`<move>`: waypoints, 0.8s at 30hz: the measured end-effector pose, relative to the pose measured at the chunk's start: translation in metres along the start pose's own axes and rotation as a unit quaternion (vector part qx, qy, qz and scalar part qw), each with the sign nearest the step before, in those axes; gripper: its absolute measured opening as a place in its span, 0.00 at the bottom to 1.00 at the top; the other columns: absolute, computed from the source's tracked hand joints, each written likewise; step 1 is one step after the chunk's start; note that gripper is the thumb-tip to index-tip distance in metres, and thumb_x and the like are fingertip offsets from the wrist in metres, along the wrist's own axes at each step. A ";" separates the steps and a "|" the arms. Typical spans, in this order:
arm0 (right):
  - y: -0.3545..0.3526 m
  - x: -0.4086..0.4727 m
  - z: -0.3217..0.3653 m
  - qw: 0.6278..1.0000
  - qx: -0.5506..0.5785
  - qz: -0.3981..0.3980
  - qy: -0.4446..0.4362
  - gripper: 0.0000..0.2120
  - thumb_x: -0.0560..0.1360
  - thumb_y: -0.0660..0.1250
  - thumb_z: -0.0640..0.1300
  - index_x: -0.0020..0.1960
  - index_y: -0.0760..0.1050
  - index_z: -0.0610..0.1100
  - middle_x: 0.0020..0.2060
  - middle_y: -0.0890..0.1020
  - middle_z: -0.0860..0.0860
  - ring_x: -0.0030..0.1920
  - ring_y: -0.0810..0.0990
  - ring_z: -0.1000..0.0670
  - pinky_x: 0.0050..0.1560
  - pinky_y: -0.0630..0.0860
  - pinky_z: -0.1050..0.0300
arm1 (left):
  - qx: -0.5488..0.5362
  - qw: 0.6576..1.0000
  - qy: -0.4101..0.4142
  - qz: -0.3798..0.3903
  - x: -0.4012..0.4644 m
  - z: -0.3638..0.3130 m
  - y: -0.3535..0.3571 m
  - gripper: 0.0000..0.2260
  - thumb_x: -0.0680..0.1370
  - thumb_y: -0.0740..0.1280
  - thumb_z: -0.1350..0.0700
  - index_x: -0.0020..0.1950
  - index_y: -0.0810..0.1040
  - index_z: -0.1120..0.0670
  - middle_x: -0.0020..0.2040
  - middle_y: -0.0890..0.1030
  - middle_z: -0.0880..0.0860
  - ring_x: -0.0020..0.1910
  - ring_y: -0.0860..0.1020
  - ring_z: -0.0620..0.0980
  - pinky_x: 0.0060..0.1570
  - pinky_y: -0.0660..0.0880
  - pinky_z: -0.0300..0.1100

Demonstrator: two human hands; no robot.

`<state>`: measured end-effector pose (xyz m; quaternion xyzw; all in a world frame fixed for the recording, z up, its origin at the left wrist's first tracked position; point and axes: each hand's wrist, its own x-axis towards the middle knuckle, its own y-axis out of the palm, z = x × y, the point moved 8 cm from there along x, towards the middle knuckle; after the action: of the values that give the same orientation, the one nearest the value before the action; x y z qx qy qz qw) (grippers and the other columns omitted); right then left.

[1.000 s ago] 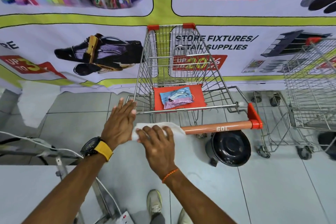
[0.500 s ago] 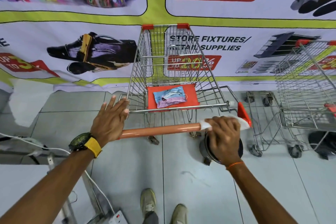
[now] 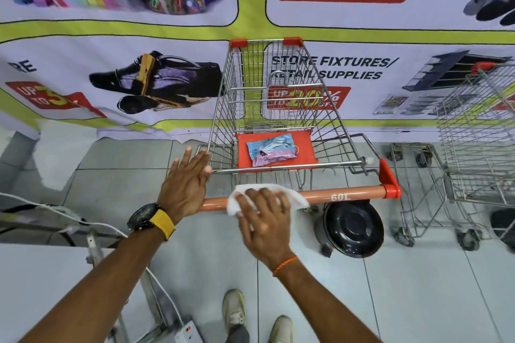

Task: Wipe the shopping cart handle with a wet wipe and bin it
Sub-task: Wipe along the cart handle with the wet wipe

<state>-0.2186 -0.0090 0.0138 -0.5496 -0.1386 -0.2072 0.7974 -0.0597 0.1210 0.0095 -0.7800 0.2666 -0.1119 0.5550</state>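
right hand (image 3: 263,221): mid-frame, a bit below centre, palm down on the wipe, fingers spread and curled over the bar, pressing the wipe onto it
wipe (image 3: 295,196): white, draped over the handle's left-middle stretch, corners poking out both sides of the right hand
handle (image 3: 345,195): orange bar running across the middle of the frame, "60L" printed on the right part, red end cap at the right
left hand (image 3: 187,185): left of centre, flat and open, fingers straight and together, holding nothing; its heel sits at the bar's left end and the fingertips reach up by the basket's left corner
cart (image 3: 278,108): wire basket, centre of the frame, nose up against the banner
pack (image 3: 271,150): blue and pink packet lying on the red seat flap inside the cart, just above the handle
bin (image 3: 352,228): black round lid on the floor, lower right of the handle, just under the bar
watch (image 3: 152,218): black with yellow strap, on the left wrist
second cart (image 3: 479,131): right edge of the frame, well apart from the hands
shoes (image 3: 234,308): pale pair at the bottom centre
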 end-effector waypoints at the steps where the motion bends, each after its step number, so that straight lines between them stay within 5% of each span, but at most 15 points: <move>1: 0.010 0.002 0.016 1.000 0.001 0.010 -0.013 0.18 0.79 0.64 0.51 0.69 0.77 0.52 0.62 0.83 0.50 0.65 0.78 0.43 0.69 0.66 0.42 | -0.005 1.000 0.000 0.000 0.000 0.001 0.001 0.27 0.82 0.42 0.43 0.77 0.59 0.51 0.79 0.60 0.50 0.79 0.49 0.52 0.76 0.47 0.56; 8: 0.022 0.008 0.051 0.999 -0.010 -0.002 -0.048 0.17 0.82 0.62 0.53 0.70 0.76 0.54 0.64 0.82 0.54 0.64 0.78 0.46 0.69 0.67 0.46 | -0.020 1.000 0.001 -0.005 0.002 0.019 0.003 0.27 0.81 0.41 0.42 0.78 0.58 0.48 0.79 0.59 0.48 0.79 0.48 0.52 0.75 0.47 0.58; 19: -0.090 -0.017 -0.141 0.994 -0.050 -0.076 0.060 0.13 0.80 0.62 0.45 0.58 0.84 0.46 0.54 0.86 0.47 0.56 0.81 0.40 0.64 0.69 0.40 | 0.013 1.000 0.023 -0.007 -0.001 0.004 -0.007 0.27 0.81 0.41 0.43 0.77 0.59 0.50 0.79 0.59 0.49 0.79 0.50 0.53 0.76 0.47 0.58; 24: -0.107 -0.022 -0.159 0.985 -0.050 -0.128 0.109 0.11 0.78 0.64 0.41 0.54 0.84 0.43 0.51 0.86 0.44 0.57 0.79 0.38 0.68 0.66 0.41 | 0.056 0.998 0.023 -0.004 -0.002 0.000 -0.005 0.27 0.81 0.41 0.43 0.77 0.62 0.50 0.79 0.60 0.50 0.79 0.50 0.54 0.75 0.50 0.59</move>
<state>-0.2901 -0.1869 0.0349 -0.5406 -0.1095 -0.3727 0.7463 -0.0596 0.1228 0.0148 -0.7461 0.2692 -0.1470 0.5910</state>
